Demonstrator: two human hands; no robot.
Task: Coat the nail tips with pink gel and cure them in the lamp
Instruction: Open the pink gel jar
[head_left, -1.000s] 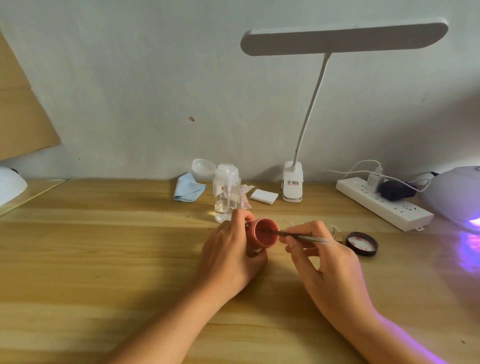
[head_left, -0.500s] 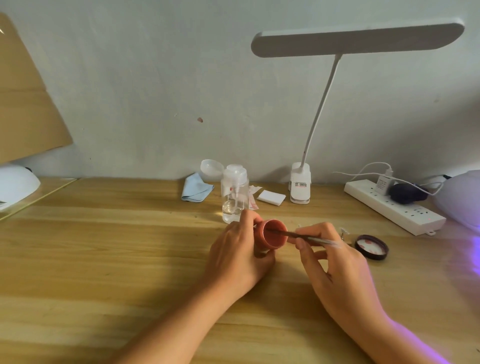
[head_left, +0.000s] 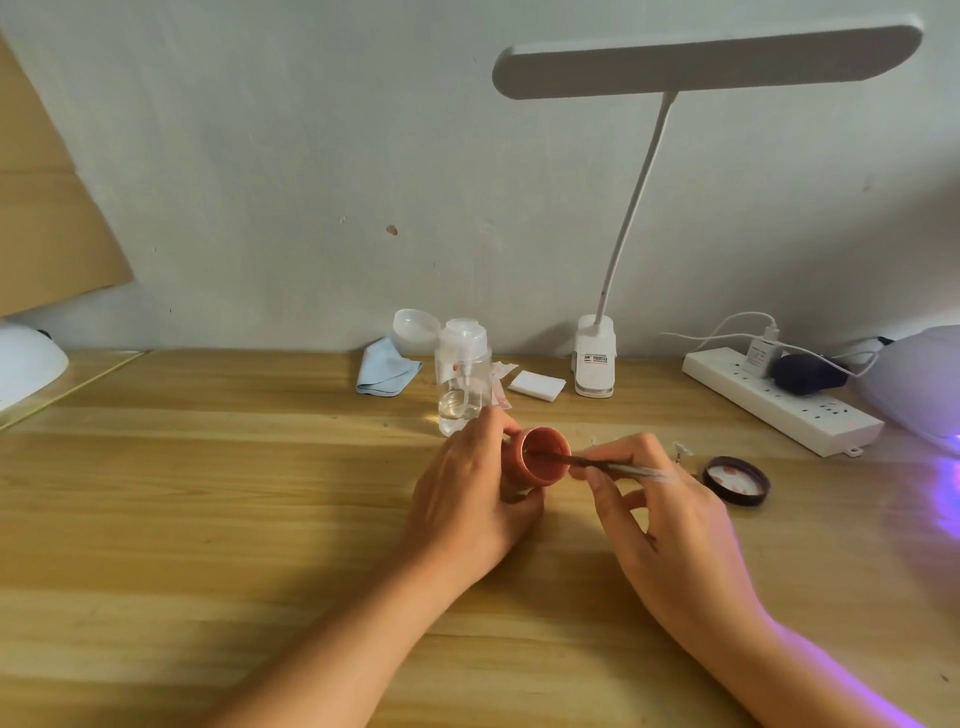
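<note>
body: one person, two arms in view | left grip (head_left: 467, 499): bare, slim fingers | left forearm (head_left: 337, 649): bare skin all the way to the frame edge | right grip (head_left: 670, 519): bare, nails too small to judge | right forearm (head_left: 805, 670): bare — violet light streaks its outer side, wrist to frame edge

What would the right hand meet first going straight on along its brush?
The small round pink gel jar, mouth tilted toward the right hand; the tip of the thin brush is already inside it. Behind that, likely the left hand gripping the jar.
</note>
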